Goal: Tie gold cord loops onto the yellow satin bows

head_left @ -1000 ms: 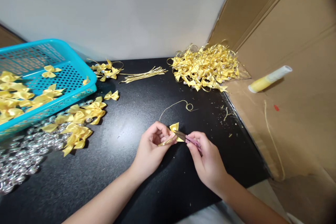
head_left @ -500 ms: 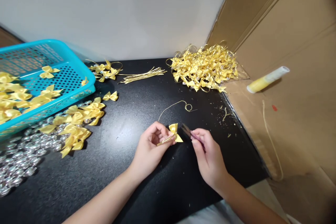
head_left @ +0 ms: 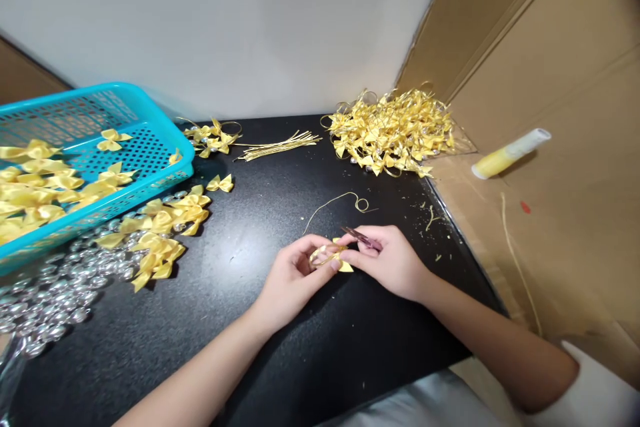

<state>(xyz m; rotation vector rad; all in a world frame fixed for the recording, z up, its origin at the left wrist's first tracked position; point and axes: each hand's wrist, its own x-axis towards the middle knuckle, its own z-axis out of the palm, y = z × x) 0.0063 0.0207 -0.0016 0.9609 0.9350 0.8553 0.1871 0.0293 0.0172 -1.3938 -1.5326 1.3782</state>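
Observation:
Low over the black table, my left hand [head_left: 295, 277] is closed on a yellow ribbon bow [head_left: 345, 267], with a loop of gold cord [head_left: 316, 255] between its fingers. My right hand [head_left: 393, 261] meets it from the right, thumb and forefinger pinching at the middle of the bow. Tucked in the same right hand are small purple-handled scissors [head_left: 369, 240], their dark tips pointing left. Fingers cover most of the bow. A thin gold thread [head_left: 327, 203] lies curled just beyond both hands.
A turquoise basket [head_left: 150, 103] of yellow bows stands at left, silver beads [head_left: 60, 307] and loose bows [head_left: 160, 257] before it. Gold cord lengths [head_left: 280, 145] lie at the back, beside a heap of finished bow ties [head_left: 395, 130]. Cardboard [head_left: 565, 80] borders the right, holding a tube [head_left: 510, 155].
My right hand has moved left to the bow and now pinches at it; the scissors have turned back into its palm. The gold cord in my left hand now shows as a loop.

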